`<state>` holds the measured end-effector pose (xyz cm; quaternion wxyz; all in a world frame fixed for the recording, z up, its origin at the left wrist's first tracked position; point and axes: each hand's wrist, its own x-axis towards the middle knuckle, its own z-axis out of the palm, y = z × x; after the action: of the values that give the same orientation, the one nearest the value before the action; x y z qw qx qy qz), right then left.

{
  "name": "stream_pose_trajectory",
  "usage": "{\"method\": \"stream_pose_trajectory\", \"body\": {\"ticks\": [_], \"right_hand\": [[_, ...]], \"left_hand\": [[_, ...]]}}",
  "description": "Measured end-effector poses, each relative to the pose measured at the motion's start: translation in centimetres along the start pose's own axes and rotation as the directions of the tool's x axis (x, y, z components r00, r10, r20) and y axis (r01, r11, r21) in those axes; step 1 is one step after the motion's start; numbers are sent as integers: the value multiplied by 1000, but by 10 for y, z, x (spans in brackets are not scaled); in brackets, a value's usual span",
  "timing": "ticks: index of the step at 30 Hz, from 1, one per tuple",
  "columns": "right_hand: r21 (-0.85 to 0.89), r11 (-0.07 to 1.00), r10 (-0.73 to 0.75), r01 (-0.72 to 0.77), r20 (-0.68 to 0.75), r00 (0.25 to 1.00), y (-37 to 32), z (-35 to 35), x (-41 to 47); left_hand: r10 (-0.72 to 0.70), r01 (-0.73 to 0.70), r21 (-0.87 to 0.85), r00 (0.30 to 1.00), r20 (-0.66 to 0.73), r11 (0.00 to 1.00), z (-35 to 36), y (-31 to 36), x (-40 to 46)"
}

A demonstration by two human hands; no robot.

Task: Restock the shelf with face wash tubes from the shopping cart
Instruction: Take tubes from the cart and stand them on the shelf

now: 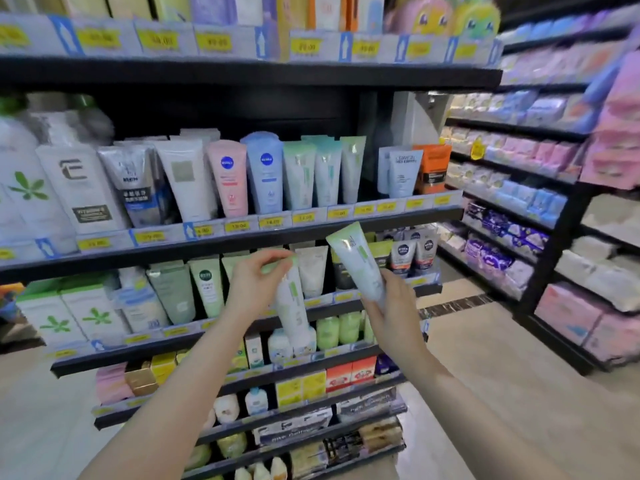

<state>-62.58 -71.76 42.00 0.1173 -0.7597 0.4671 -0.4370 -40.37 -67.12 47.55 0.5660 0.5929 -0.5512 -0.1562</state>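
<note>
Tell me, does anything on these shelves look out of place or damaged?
Nothing stands out. The shelved tubes stand upright in rows. Only the two tubes held by the left hand and right hand are tilted.

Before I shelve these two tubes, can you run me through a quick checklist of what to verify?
1. Left hand grips pale green-and-white face wash tube, pinched at its crimped top: ok.
2. Right hand holds second green-and-white tube, crimp up, tilted: ok.
3. Matching mint-green tubes found on the upper black shelf: ok.
4. Free slot beside that row: cannot tell, depth hidden.
5. Label facing forward on both tubes: cannot tell, blurred.
6. Path up to the shelf free of obstacles: ok.
</note>
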Motion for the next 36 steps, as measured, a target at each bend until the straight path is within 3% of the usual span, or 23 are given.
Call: {"method": "stream_pose_trajectory", "body": {"ticks": [13, 19, 25, 36], "right_hand": [[237, 959, -131, 157, -123, 984, -2, -19, 207], [364, 931, 18, -16, 0, 1000, -5, -2, 246], [225, 966, 114, -130, 83, 990, 6, 20, 255], [0, 993, 120, -121, 140, 983, 6, 27, 255]], "left_hand": [[36, -38, -5, 973, -228, 999, 45, 23, 96], [32, -30, 11, 965, -261, 999, 48, 26, 110], [61, -63, -4, 971, -231, 998, 43, 24, 114], [68, -75, -21, 968, -240, 997, 34, 19, 113]]}}
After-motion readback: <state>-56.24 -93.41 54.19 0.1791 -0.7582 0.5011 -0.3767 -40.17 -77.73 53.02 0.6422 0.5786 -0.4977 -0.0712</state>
